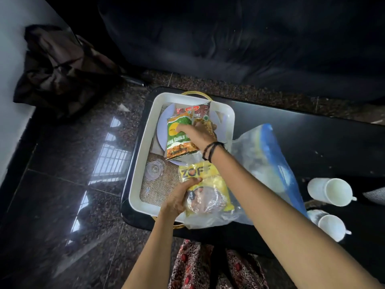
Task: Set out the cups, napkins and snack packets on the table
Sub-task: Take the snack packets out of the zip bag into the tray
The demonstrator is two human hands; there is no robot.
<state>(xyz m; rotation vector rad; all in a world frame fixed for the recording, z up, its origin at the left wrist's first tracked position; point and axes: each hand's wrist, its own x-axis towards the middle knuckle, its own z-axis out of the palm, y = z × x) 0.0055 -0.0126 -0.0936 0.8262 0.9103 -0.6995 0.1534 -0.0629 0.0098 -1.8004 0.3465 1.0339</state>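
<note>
Right now, seen from my head camera, both of my hands are down in the white tray (pixel 133 184) at the left end of the dark table (pixel 312 130). My right hand (pixel 198 132) reaches furthest, its fingers curled onto the green snack packet (pixel 177 138), which lies on a pale plate (pixel 161 130) with a red packet (pixel 193 110) tucked just behind it. My left hand (pixel 181 197) grips the yellow packet (pixel 208 190) by its left edge, thumb on top; that packet sits half inside a clear plastic bag (pixel 266 163) spilling over the tray's right rim. Two white cups (pixel 331 193) already lie on their sides on the table, well apart from the tray, to the right. Under the packets I see a burlap mat (pixel 158 184) with an upturned glass (pixel 153 170) resting on it; I cannot pick out any napkins.

To do this step well, I judge I should lift the green packet straight up so it doesn't drag the red one or tip the plate, and keep my forearm clear of the glass. The yellow packet needs freeing from the bag first, or the plastic will come along with it.
</note>
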